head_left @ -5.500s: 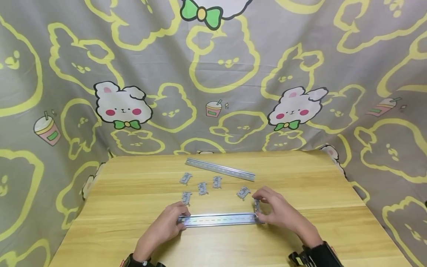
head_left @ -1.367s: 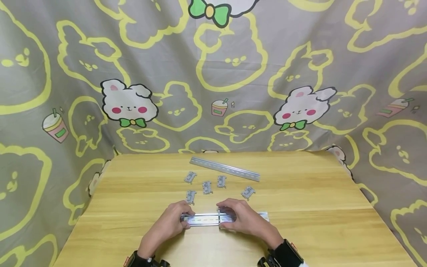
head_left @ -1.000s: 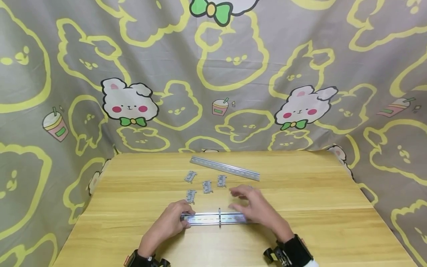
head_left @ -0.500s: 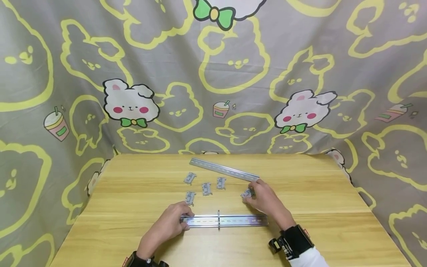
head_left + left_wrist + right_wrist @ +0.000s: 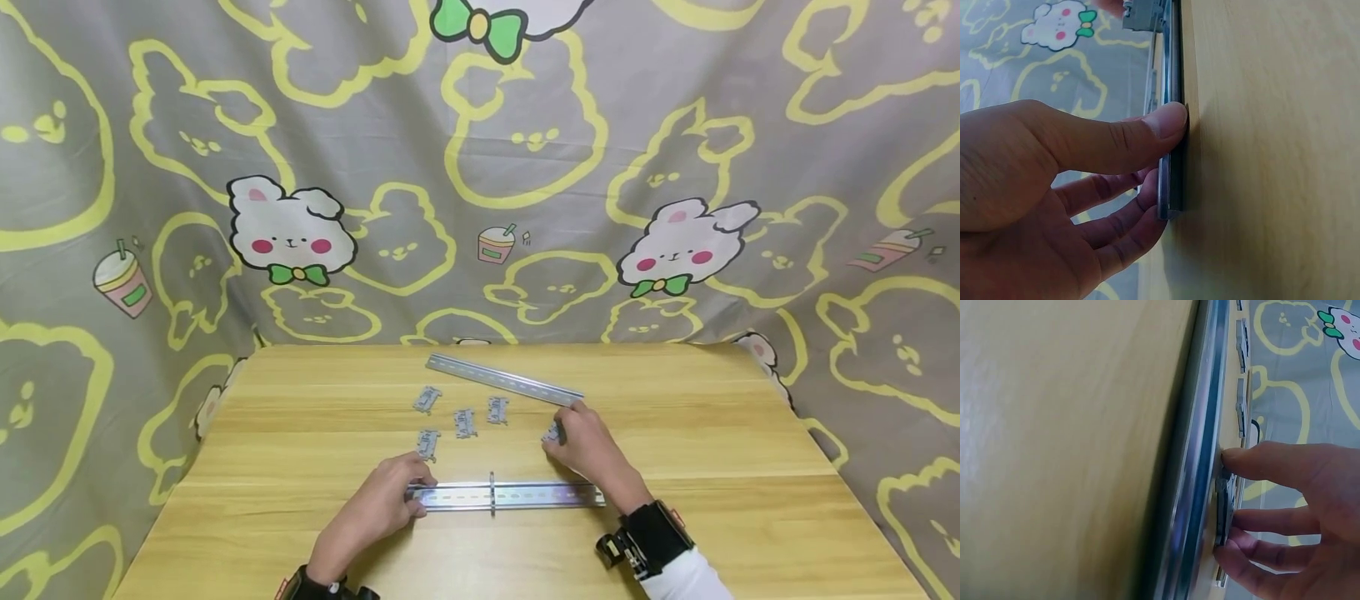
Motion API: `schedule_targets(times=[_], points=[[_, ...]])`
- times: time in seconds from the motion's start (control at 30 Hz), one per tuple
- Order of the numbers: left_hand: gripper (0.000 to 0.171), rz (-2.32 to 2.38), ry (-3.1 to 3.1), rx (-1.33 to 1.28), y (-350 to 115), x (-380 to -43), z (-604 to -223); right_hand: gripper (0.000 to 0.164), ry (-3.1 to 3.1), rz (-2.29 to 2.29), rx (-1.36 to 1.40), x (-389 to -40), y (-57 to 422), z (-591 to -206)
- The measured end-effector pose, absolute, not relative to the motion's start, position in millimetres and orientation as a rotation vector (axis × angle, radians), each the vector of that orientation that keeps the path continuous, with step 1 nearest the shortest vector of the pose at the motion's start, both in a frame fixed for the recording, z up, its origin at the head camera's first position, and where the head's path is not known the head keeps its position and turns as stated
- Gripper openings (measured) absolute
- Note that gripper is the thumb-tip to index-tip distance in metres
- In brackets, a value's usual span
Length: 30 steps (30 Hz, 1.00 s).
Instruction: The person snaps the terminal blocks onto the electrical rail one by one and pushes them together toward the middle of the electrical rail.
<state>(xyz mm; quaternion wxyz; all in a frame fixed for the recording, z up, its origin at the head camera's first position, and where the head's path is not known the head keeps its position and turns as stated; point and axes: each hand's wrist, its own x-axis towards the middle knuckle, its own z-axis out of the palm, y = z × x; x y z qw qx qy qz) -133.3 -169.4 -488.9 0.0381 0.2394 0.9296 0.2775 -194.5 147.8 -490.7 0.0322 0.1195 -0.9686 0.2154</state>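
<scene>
Gently pinch the gray clip point(image 5: 551, 432) by its edges.
Right hand point(image 5: 590, 442) pinches it; left hand point(image 5: 388, 495) grips one end of the metal rail point(image 5: 528, 497), best held still.

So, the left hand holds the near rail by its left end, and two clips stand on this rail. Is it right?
Not quite: only one clip stands on the near rail, as the head view shows. The left hand does hold this rail by its left end.
</scene>
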Motion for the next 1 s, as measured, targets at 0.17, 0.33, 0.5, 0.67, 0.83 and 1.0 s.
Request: schedule_targets(times=[0.17,0.33,0.5,0.67,0.83,1.0], points=[[0.027,0.869,2.845,0.718,-169.9,-132.7,-489.8,0.041,-2.961,0.668,0.408,-192.7,150.4,-491.6],[0.027,0.869,2.842,0.720,-169.6,-132.6,-490.3,0.050,-2.932,0.647,0.471,-185.5,155.5,-487.0],[0.026,0.874,2.842,0.732,-168.8,-133.4,-490.4,0.051,-2.887,0.645,0.567,-174.8,164.1,-481.3],[0.026,0.886,2.835,0.706,-169.7,-132.7,-490.4,0.049,-2.893,0.670,0.639,-165.4,176.9,-480.5],[0.026,0.885,2.834,0.706,-170.4,-133.2,-490.8,0.047,-2.915,0.699,0.656,-156.9,195.5,-483.2],[0.026,0.885,2.827,0.709,-170.5,-134.5,-491.3,0.047,-2.931,0.748,0.694,-147.1,214.8,-483.9]])
